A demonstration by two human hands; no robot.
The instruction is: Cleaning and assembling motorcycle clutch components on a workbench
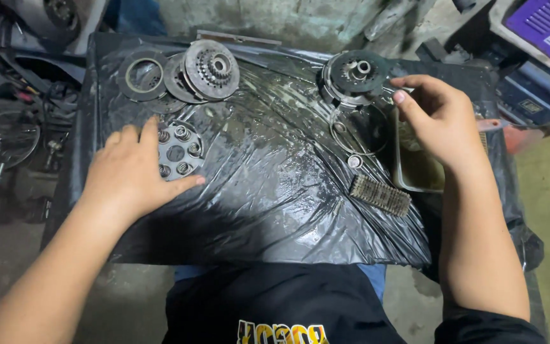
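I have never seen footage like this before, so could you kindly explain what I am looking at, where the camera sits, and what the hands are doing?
The single picture comes from a camera worn on a person's head, looking down at their own two bare hands; there is no machine. A black plastic sheet covers the work surface. The left hand rests on a round metal plate with springs. The right hand hovers beside a round drum-shaped part, holding nothing. Also lying there: stacked toothed discs, a flat ring, a wire brush and a small metal tray.
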